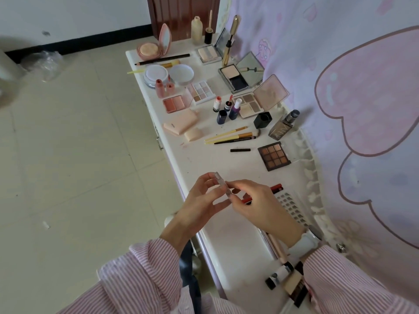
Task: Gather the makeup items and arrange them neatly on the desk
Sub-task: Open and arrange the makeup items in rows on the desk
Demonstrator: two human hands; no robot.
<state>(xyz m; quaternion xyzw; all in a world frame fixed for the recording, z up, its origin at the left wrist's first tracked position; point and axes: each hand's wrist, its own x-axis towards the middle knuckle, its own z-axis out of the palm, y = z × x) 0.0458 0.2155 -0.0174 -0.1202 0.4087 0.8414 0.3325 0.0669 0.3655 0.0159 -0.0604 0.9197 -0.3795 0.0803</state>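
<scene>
The small clear plastic makeup tube (pixel 223 186) is what we see in the head view, pinched by the left hand (pixel 204 198) and right hand (pixel 256 206) above the white desk (pixel 229 241), near a red pencil (pixel 275 188).

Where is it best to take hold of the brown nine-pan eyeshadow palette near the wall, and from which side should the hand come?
Probably by its two long edges, pinched from above. The brown eyeshadow palette lies flat and open on the desk, pans facing up, so fingers should stay off the top. Its near-left side looks free; the wall trim crowds the right.
</scene>
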